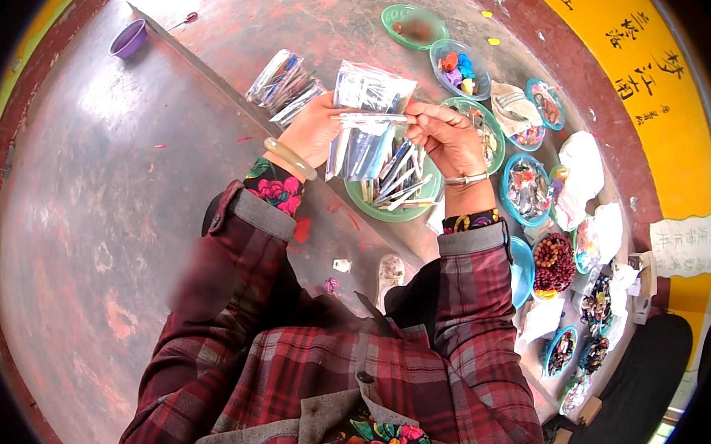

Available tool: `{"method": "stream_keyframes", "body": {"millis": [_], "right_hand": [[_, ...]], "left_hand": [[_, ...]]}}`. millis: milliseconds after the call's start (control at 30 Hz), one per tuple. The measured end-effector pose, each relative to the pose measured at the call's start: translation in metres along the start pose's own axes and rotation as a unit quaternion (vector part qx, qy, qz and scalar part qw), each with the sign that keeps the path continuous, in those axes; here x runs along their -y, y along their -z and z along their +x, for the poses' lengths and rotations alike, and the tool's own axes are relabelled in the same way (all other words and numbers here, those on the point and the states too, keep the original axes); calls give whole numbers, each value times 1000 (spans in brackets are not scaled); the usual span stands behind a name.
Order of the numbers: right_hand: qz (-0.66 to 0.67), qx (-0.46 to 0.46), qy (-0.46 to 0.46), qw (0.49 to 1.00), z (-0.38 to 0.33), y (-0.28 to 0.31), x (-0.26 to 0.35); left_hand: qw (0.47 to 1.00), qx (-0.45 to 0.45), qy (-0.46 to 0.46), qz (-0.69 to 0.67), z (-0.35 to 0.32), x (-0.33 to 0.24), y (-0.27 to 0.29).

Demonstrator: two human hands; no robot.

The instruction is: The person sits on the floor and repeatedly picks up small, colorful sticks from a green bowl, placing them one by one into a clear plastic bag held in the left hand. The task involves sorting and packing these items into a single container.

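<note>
Two hands, bare, head view; clock dirs are taken from the held pens [374, 118], which lie crosswise, approx. level, btwn the hands. L hand [311, 130] is closed round the 9 o'clock end; a pale bangle [290, 158] rings that wrist. R hand [450, 138] pinches the 3 o'clock end btwn thumb & fingers; a silvery bracelet [465, 179] rings its wrist. Held pens are slim & whitish; exact no. unclear.

Clear bag [374, 85], w/ more pens inside, lies just beyond at 12; whether either hand touches it, can't tell. Green basin [388, 217] sits btwn 5 & 6, w/ loose pens [401, 176] pointing various ways. Pen packs [284, 87] form a heap on the floor [169, 211], btwn 9 & 10, near L hand.

Periphery: purple tub [128, 40], well apart, also btwn 9 & 10; red-handled scissors [190, 18] at 10; green bowl [390, 16] approx. 1, contents blurred; clear bowl [483, 73] at 2, w/ orange, blue & lilac pieces; blue bowl [506, 190] at 4, w/ small items; dark-red beads [554, 263] farther out, also at 4; white bag [583, 167] approx. 3; shoe [389, 277] approx. 6, beyond the basin.
</note>
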State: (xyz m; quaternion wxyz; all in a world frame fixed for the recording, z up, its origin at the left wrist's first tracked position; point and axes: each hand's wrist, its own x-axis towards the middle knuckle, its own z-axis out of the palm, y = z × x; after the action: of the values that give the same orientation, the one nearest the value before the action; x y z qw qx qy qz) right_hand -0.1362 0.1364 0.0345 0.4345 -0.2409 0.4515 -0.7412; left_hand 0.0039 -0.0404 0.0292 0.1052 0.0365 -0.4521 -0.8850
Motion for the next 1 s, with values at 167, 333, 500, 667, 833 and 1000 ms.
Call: {"method": "stream_keyframes", "body": {"millis": [167, 333, 500, 667, 833, 1000], "right_hand": [[-196, -18, 40, 980, -2, -16, 1], [-488, 23, 231, 841, -3, -33, -2], [-654, 17, 310, 690, 0, -33, -8], [-428, -88, 154, 886, -9, -31, 4], [-187, -81, 146, 968, -21, -29, 38], [-80, -118, 194, 971, -24, -7, 42]], "left_hand": [[999, -27, -5, -19, 1, 5, 5], [992, -66, 6, -104, 6, 12, 13], [998, -52, 18, 25, 6, 8, 3], [992, -24, 25, 119, 3, 6, 0], [987, 31, 83, 137, 1, 6, -3], [987, 76, 130, 59, 0, 13, -8]]}}
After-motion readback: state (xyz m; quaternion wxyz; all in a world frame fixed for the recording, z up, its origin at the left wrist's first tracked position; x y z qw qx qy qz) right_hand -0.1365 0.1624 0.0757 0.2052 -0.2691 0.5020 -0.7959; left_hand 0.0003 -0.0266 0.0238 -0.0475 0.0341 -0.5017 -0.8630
